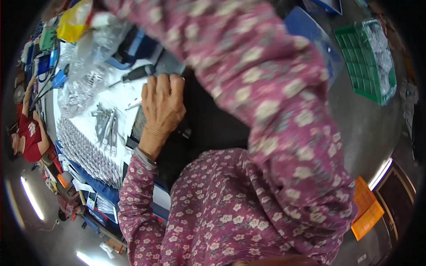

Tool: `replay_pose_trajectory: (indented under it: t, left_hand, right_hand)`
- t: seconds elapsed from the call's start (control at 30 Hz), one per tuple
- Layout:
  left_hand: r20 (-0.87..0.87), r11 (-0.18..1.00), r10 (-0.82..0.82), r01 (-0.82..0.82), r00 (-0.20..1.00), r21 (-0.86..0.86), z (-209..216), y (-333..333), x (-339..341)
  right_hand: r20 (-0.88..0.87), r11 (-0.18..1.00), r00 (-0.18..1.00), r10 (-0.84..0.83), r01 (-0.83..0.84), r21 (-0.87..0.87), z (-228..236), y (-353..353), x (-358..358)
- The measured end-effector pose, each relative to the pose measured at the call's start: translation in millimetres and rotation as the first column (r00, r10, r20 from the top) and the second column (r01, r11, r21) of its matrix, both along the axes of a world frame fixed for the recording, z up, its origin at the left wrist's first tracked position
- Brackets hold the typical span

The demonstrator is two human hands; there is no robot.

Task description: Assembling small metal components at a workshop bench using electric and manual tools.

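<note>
My left hand is curled closed at the edge of the white work surface, knuckles up. Its fingertips are hidden, so what they hold, if anything, does not show. A thin silvery piece lies against the side of that hand. Just beyond the knuckles is a screwdriver with a dark handle. My right arm, in a flowered sleeve, sweeps across the top toward the far left; its hand is out of the picture. Several loose slim white-and-metal pieces lie left of my left hand, beside a dense row of similar pieces.
A clear plastic bag of small parts and a yellow bag occupy the far left. Behind the screwdriver stands a blue bin. A green compartment tray is at the far right. Another person in a red shirt is at left.
</note>
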State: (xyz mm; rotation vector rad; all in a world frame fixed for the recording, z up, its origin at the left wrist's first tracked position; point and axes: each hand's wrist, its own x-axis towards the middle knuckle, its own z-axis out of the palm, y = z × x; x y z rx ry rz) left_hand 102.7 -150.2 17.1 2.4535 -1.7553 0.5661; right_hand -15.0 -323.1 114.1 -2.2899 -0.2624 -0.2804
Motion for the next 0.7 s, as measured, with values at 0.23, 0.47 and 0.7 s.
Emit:
replay_pose_trajectory:
  t: [0.23, 0.47, 0.7]
  left_hand:
    - [-0.088, 0.998, -0.009, 0.014, 0.996, 0.056, -2, -22, -8]
    - [-0.135, 0.997, -0.029, 0.038, 0.99, 0.063, -2, -19, -7]
    - [-0.144, 0.992, -0.027, 0.044, 0.989, 0.118, -5, -17, -7]
  right_hand:
    - [-0.049, 0.893, 0.984, 0.169, -0.132, 0.429, -100, -139, 18]
    - [-0.601, 0.648, 0.795, 0.079, 0.417, 0.637, -307, -159, -9]
    - [-0.526, 0.811, 0.621, -0.581, 0.383, -0.443, -538, -84, -36]
